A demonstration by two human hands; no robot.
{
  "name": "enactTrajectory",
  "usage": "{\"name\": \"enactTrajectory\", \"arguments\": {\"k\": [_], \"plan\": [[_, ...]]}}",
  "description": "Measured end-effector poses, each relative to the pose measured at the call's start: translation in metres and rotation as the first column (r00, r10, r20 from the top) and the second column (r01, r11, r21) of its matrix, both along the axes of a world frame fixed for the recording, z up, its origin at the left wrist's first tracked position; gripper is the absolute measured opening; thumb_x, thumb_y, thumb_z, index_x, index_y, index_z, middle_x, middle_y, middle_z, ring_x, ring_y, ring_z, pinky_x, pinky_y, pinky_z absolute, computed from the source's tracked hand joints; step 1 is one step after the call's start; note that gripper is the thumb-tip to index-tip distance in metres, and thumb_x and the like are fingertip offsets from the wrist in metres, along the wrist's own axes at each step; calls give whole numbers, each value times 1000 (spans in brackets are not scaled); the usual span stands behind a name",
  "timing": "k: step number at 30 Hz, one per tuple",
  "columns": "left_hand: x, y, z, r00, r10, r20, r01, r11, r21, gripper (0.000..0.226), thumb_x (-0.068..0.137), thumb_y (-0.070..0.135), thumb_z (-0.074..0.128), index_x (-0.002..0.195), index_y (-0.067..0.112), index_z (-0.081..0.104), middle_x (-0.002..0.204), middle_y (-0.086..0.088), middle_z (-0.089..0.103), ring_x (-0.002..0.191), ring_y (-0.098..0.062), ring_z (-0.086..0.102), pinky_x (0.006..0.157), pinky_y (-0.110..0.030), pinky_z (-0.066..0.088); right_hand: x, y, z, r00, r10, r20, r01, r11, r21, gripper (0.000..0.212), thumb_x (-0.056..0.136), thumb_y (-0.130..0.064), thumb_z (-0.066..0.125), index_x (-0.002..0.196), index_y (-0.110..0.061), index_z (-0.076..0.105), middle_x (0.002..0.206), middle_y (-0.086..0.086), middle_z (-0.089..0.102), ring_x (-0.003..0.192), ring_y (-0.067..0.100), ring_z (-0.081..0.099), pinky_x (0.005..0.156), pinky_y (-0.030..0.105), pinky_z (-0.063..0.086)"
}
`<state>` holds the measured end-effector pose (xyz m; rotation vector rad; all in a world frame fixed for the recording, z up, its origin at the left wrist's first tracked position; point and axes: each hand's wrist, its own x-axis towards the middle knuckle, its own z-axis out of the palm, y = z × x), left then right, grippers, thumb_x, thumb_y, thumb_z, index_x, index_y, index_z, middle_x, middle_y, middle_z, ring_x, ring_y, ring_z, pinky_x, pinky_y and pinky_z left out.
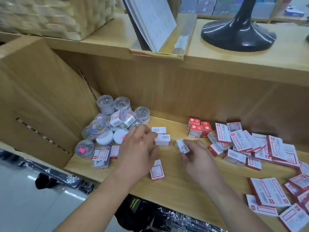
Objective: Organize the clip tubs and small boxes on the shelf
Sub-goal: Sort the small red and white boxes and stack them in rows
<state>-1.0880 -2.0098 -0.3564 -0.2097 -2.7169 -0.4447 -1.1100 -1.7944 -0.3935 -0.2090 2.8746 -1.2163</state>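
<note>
Red-and-white small boxes (240,143), clear clip tubs (98,128) of seemingly multicoloured clips, pale wood-grain shelf (175,181).

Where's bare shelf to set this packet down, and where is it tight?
Bare wood lies at the back between the two white boxes and the three upright red boxes, and along the front between the lone box and the flat box pile. Crowded: the tub heap on the left and the whole right side.
</note>
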Motion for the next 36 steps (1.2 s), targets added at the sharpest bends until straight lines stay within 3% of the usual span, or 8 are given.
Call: {"name": "enactTrajectory", "arguments": {"k": [5,11,15,19,25,28,31,36], "plan": [[25,-30,-7,979,151,135,-161,984,72,30,80,29,75,106,17,68,96,-1,56,87,-28,62,60,-40,54,-7,-38,2,1000,-1,30,4,996,-89,39,84,-12,76,119,-26,68,102,-7,63,87,10,65,86,33,55],[23,-26,-16,969,154,195,-180,976,120,25,84,35,66,104,19,66,97,1,54,94,-26,60,63,-33,47,-11,-63,18,988,34,149,2,972,-234,32,79,-15,84,96,-33,64,85,-19,69,70,-8,64,66,5,47],[21,-23,-17,976,136,168,-158,979,127,26,85,34,66,106,19,69,99,1,58,95,-26,61,64,-34,50,-9,-44,30,968,135,210,-57,939,-338,32,83,-11,81,110,-24,68,96,-10,74,81,-2,71,74,10,52],[-2,4,-11,992,8,122,-32,981,193,29,86,33,62,110,19,70,104,1,61,99,-27,61,71,-38,54,-17,-8,42,992,7,126,19,979,-205,25,86,-18,77,110,-15,74,91,-11,74,78,-6,67,78,10,51],[-77,71,-11,955,-245,168,229,967,110,45,80,31,71,122,17,63,126,-4,57,112,-31,56,90,-45,52,-26,38,56,989,-129,-72,125,990,-59,10,88,-25,72,97,-26,74,86,-16,72,81,7,69,80,40,57],[-99,89,-21,944,-241,228,242,970,23,56,78,33,72,131,23,56,126,0,50,112,-28,51,87,-46,54,-30,51,58,979,-141,-145,139,990,-25,16,86,-29,70,102,-29,74,93,-14,72,86,16,69,83,36,56],[-105,94,-25,967,-194,165,204,978,-42,50,75,43,71,120,23,61,113,-2,52,106,-28,49,86,-44,51,-40,58,57,959,-113,-259,157,975,156,21,85,-22,73,106,-24,75,101,-9,72,100,15,62,87,24,45],[-95,83,-19,979,-150,139,156,987,-30,46,65,46,74,101,20,63,103,0,54,101,-29,49,86,-41,43,-55,48,39,973,-40,-229,117,935,334,26,85,-27,62,107,-19,72,96,2,68,98,29,60,85,41,52]]}}
